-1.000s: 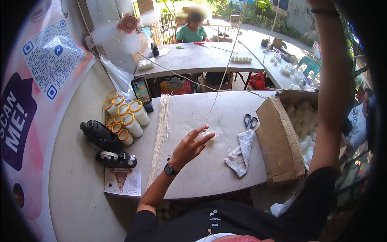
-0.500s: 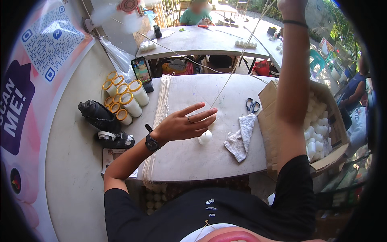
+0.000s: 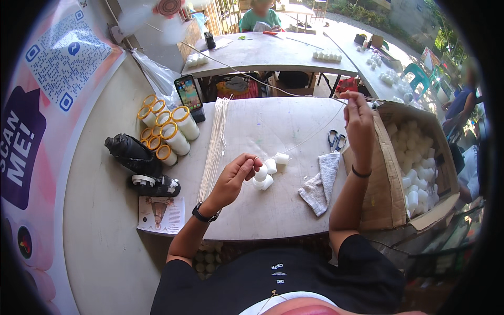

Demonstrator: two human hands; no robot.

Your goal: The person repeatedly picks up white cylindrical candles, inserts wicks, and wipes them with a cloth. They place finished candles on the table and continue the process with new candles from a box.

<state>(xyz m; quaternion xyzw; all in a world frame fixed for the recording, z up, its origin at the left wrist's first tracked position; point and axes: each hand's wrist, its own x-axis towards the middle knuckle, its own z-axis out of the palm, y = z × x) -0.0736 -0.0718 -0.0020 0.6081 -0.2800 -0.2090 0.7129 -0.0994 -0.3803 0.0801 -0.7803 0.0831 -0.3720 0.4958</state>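
My left hand (image 3: 236, 177) is closed, its fingertips pinched together just above a white, candle-like cylinder (image 3: 261, 174). Whether they grip that cylinder or a cord is hidden. Beside it on the table (image 3: 252, 215) lie a few more short white cylinders (image 3: 281, 158). My right hand (image 3: 359, 123) is raised over the right side of the table, thumb and fingers pinching a thin white cord (image 3: 315, 138). The cord slants down in a slack curve to the white cylinders. A bundle of pale cords (image 3: 216, 144) lies along the table to the left of my left hand.
Right of the cylinders are a white cloth (image 3: 321, 184) and dark scissors (image 3: 336, 139). An open cardboard box (image 3: 386, 168) holds many white cylinders. At left stand yellow-rimmed containers (image 3: 167, 139), a phone (image 3: 187, 92) and black bottles (image 3: 131, 152). A person (image 3: 260, 21) sits beyond the far table.
My right hand has come down from high overhead, and the taut cord now sags. My left hand has gone from spread to pinched. More white cylinders show on the table.
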